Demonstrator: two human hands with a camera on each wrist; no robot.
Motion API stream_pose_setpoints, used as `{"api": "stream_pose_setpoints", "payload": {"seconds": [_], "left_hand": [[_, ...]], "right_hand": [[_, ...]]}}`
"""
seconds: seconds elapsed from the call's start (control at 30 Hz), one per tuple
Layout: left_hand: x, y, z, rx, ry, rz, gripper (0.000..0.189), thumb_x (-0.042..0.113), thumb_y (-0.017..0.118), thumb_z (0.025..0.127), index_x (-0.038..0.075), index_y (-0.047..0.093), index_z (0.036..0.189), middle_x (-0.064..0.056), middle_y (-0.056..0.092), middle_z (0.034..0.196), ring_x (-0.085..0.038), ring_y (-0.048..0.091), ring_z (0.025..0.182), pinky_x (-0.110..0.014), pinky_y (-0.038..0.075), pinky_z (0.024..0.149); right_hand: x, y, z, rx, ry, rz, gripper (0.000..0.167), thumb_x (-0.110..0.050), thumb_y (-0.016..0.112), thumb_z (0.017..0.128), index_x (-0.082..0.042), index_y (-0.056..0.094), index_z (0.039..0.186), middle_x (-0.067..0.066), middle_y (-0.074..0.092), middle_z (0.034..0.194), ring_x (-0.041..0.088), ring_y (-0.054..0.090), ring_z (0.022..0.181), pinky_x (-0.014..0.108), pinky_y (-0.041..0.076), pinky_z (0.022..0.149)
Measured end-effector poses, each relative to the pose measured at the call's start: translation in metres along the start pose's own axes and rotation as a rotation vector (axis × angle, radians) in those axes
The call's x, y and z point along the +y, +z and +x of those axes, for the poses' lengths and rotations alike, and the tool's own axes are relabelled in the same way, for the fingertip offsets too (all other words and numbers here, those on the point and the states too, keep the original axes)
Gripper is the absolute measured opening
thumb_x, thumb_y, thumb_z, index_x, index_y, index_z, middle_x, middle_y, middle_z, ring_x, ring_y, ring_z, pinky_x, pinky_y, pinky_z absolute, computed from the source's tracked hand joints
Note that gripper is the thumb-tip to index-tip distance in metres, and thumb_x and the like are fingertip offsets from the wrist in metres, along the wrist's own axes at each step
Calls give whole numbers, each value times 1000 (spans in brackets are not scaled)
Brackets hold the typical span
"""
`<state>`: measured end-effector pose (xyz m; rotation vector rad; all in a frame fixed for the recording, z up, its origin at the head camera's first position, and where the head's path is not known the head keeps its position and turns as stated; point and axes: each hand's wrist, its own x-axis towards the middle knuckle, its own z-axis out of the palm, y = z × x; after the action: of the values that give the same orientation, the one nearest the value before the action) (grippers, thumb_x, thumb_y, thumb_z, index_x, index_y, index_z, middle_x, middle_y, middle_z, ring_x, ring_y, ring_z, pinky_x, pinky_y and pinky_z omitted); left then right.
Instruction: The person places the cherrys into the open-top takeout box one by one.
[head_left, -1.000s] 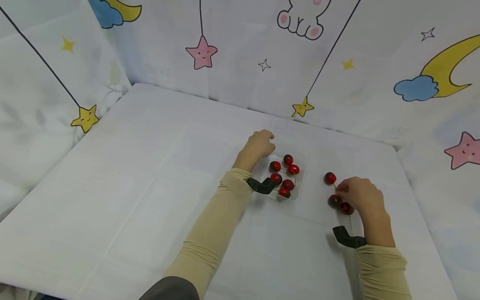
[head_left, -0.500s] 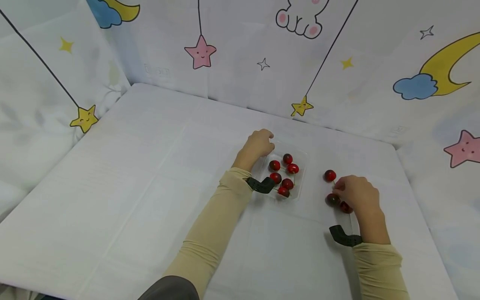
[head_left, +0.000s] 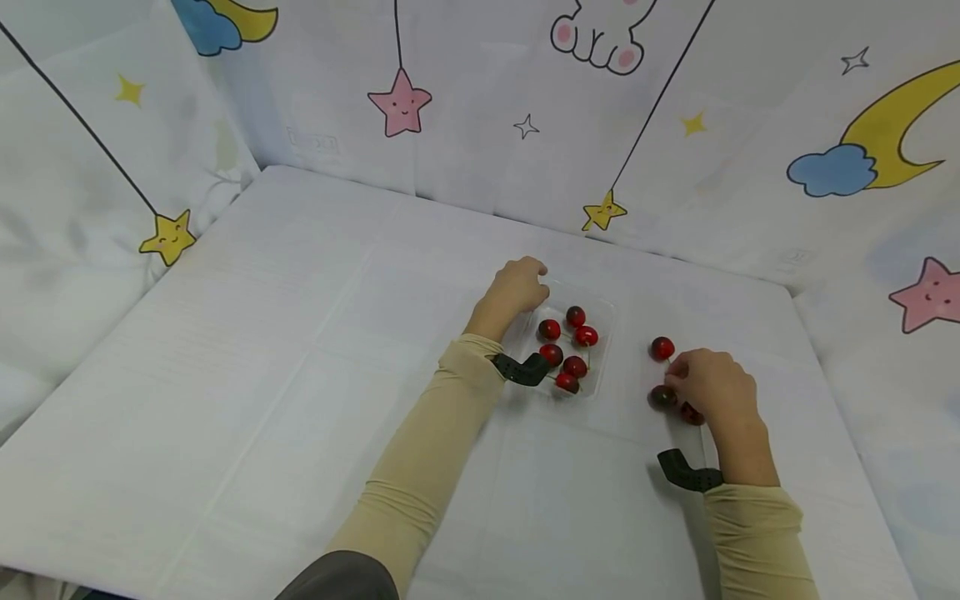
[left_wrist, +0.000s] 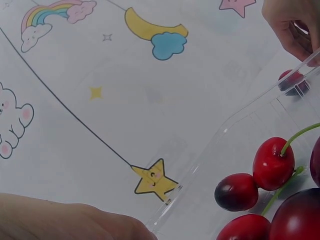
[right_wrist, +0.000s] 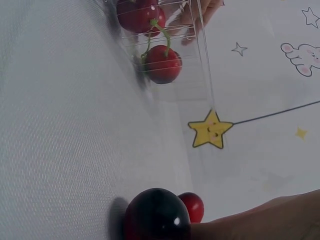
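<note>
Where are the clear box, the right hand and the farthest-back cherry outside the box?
Clear box [head_left: 602,357]: head view, its right side.
Right hand [head_left: 714,385]: head view, the back of the hand.
Farthest-back cherry [head_left: 663,348]: head view, the middle of its skin.

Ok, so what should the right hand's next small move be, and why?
I'd probably have the right hand pinch the stem of the farthest loose cherry and lift: the fingers are at that stem, though a firm grip isn't clear, and the left hand holds the clear tray.
</note>
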<state>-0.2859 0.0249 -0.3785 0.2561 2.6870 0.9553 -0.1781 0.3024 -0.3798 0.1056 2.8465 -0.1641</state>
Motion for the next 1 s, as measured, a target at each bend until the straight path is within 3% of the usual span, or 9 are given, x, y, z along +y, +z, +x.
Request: {"api": "stream_pose_setpoints", "payload": {"seconds": [0.4, 0.77, 1.0], "left_hand": [[-1, 0, 0, -9, -1, -6, 43, 23, 50, 96, 14, 50, 139, -5, 55, 137, -22, 55, 120, -37, 47, 95], [-1, 0, -1, -7, 2, -22, 43, 22, 51, 96, 14, 50, 138, -5, 56, 135, -18, 57, 106, -34, 49, 85], [-1, 0, 0, -6, 7, -19, 43, 22, 51, 96, 14, 50, 138, -5, 56, 136, -19, 57, 110, -34, 48, 87]], "right_hand": [[-4, -5, -3, 94, 9, 1, 20, -18, 60, 90, -3, 67, 102, 17, 68, 87, 20, 54, 54, 32, 41, 46], [-11, -9, -5, 341, 9, 23, 24, -21, 58, 91, -4, 69, 103, 19, 70, 92, 23, 50, 57, 28, 34, 40], [-20, -13, -9, 450, -13, 56, 24, -20, 58, 92, -2, 69, 104, 22, 69, 97, 27, 50, 62, 27, 34, 39]]}}
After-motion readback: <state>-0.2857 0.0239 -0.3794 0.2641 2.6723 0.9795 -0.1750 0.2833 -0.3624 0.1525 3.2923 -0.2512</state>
